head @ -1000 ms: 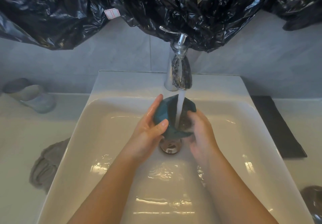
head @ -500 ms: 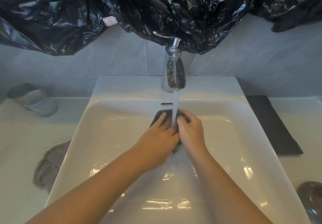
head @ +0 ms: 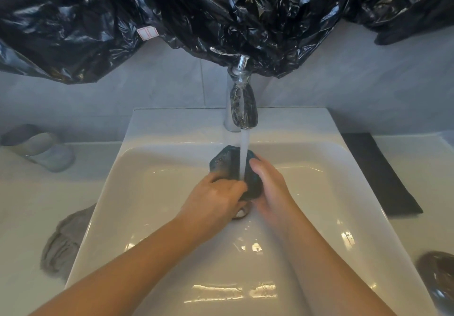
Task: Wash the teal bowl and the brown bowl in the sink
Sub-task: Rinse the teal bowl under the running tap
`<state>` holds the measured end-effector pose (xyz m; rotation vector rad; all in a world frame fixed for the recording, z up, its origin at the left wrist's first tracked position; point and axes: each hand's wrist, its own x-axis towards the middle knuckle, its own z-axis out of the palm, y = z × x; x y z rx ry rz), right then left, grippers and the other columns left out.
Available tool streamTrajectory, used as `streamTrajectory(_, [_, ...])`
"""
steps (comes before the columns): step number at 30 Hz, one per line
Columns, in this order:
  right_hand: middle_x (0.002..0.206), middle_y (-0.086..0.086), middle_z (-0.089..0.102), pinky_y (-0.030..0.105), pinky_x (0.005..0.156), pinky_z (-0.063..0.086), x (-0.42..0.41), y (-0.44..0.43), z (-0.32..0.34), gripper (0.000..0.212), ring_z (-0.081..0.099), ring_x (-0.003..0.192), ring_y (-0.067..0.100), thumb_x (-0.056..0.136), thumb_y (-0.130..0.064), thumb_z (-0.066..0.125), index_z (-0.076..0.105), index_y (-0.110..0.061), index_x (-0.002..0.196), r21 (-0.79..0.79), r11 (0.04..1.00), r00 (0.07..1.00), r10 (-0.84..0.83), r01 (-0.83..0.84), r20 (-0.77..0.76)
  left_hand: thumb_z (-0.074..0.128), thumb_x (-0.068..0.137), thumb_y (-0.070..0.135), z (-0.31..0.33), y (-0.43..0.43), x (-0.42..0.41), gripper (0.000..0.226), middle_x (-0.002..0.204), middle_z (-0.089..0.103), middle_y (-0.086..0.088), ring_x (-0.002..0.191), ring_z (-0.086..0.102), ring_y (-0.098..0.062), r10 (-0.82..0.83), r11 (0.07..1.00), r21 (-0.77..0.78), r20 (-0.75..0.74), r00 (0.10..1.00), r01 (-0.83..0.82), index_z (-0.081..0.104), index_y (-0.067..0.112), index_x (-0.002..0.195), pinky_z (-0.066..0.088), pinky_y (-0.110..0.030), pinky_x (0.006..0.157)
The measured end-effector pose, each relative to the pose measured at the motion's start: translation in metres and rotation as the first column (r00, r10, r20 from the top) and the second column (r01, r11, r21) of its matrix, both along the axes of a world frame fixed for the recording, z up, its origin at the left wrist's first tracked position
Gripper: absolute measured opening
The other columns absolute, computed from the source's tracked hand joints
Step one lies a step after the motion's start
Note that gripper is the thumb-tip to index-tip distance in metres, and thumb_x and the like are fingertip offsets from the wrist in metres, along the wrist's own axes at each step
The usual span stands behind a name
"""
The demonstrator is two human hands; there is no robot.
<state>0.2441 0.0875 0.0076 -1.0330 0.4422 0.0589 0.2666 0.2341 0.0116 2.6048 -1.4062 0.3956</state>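
Note:
The teal bowl [head: 227, 163] is held over the middle of the white sink [head: 152, 193], under the running water stream [head: 244, 153] from the chrome tap [head: 242, 104]. My left hand [head: 216, 197] grips the bowl's near left side with curled fingers. My right hand [head: 267, 183] wraps around its right side, thumb up at the rim. The bowl's lower part is hidden behind both hands. The brown bowl [head: 438, 274] rests on the counter at the far right, partly cut by the frame edge.
A grey cloth [head: 63, 244] lies on the counter left of the sink. A pale cup [head: 41, 148] lies on its side at the back left. A dark mat [head: 378, 170] sits right of the sink. Black plastic sheeting [head: 221, 16] hangs above the tap.
The bowl has been turned in my hands under the stream, its teal side showing again. My left hand has slid back from the bowl's top toward me.

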Motion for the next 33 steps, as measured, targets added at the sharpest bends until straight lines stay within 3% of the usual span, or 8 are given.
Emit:
streamTrajectory(3, [0.111, 0.018, 0.072, 0.038, 0.074, 0.058, 0.001, -0.006, -0.004, 0.039, 0.071, 0.098, 0.03, 0.086, -0.026, 0.059, 0.066, -0.011, 0.122, -0.098, 0.995, 1.0, 0.006, -0.007, -0.009, 0.038, 0.087, 0.047, 0.002, 0.015, 0.016, 0.039, 0.074, 0.062, 0.003, 0.075, 0.064, -0.021, -0.067, 0.973, 0.23, 0.135, 0.989, 0.035, 0.065, 0.02, 0.077, 0.032, -0.058, 0.107])
streamTrajectory(8, [0.095, 0.009, 0.073, 0.032, 0.07, 0.056, 0.001, -0.002, -0.001, 0.03, 0.071, 0.086, 0.019, 0.093, -0.019, 0.055, 0.068, -0.008, 0.117, -0.117, 0.993, 0.998, -0.002, -0.005, -0.056, 0.035, 0.084, 0.06, 0.02, 0.009, 0.022, 0.063, 0.122, 0.06, -0.007, 0.114, 0.059, -0.027, -0.008, 0.919, 0.394, 0.003, 1.0, 0.006, 0.057, 0.016, 0.123, 0.013, -0.072, 0.109])
streamTrajectory(13, [0.109, 0.021, 0.071, 0.033, 0.07, 0.056, 0.0, -0.006, 0.001, 0.032, 0.069, 0.092, 0.028, 0.095, -0.021, 0.052, 0.067, -0.003, 0.117, -0.067, 0.997, 0.992, -0.056, 0.048, -0.117, 0.061, 0.089, 0.031, 0.022, -0.007, 0.01, 0.058, 0.147, 0.043, 0.007, 0.141, 0.031, -0.017, 0.008, 0.959, 0.272, -0.292, 0.956, 0.075, 0.038, 0.032, 0.142, -0.016, -0.065, 0.109])
streamTrajectory(20, [0.119, 0.021, 0.069, 0.045, 0.088, 0.055, 0.0, -0.009, 0.002, 0.043, 0.067, 0.108, 0.033, 0.094, -0.033, 0.054, 0.064, -0.005, 0.125, 0.073, 0.997, 0.992, -0.017, 0.027, -0.128, 0.075, 0.077, 0.018, 0.028, 0.023, 0.043, 0.017, 0.08, 0.066, 0.01, 0.084, 0.066, -0.015, -0.233, 0.938, 0.275, 0.048, 0.971, 0.211, 0.065, 0.03, 0.085, 0.014, -0.063, 0.114])
streamTrajectory(23, [0.129, 0.027, 0.06, 0.052, 0.09, 0.05, -0.005, -0.006, -0.002, 0.055, 0.06, 0.11, 0.037, 0.089, -0.033, 0.06, 0.054, -0.005, 0.136, 0.22, 0.975, 0.997, 0.05, -0.035, -0.066, 0.072, 0.078, 0.022, 0.028, 0.018, 0.037, 0.011, 0.08, 0.068, 0.004, 0.078, 0.063, -0.021, -0.28, 0.955, 0.088, -0.054, 0.958, 0.284, 0.067, 0.021, 0.088, 0.047, -0.042, 0.095])
streamTrajectory(26, [0.126, 0.027, 0.06, 0.046, 0.082, 0.054, -0.005, -0.004, -0.006, 0.058, 0.06, 0.108, 0.037, 0.085, -0.025, 0.058, 0.052, -0.002, 0.137, 0.289, 0.957, 0.999, 0.031, -0.021, -0.028, 0.058, 0.085, 0.034, 0.022, 0.027, 0.025, 0.027, 0.115, 0.061, 0.001, 0.11, 0.054, -0.016, -0.149, 0.975, -0.193, -0.219, 0.964, 0.107, 0.065, 0.019, 0.107, 0.044, -0.026, 0.095])
streamTrajectory(30, [0.112, 0.023, 0.068, 0.049, 0.092, 0.052, -0.003, -0.01, -0.004, 0.042, 0.063, 0.104, 0.037, 0.085, -0.02, 0.049, 0.063, -0.003, 0.121, 0.224, 0.973, 0.994, 0.076, -0.058, -0.073, 0.05, 0.097, 0.036, 0.024, 0.029, 0.0, 0.042, 0.143, 0.039, 0.013, 0.132, 0.034, 0.002, 0.008, 0.746, -0.458, -0.719, 0.694, -0.483, 0.042, 0.028, 0.138, 0.029, -0.018, 0.109])
streamTrajectory(33, [0.116, 0.025, 0.067, 0.052, 0.097, 0.048, -0.002, -0.014, -0.002, 0.043, 0.062, 0.107, 0.038, 0.084, -0.02, 0.049, 0.063, -0.001, 0.12, 0.103, 0.993, 0.993, 0.073, -0.063, -0.091, 0.045, 0.095, 0.049, 0.02, 0.021, -0.003, 0.043, 0.136, 0.051, 0.005, 0.119, 0.055, -0.015, -0.009, 0.613, -0.251, -0.95, 0.311, -0.749, 0.041, 0.031, 0.134, 0.046, -0.039, 0.101])
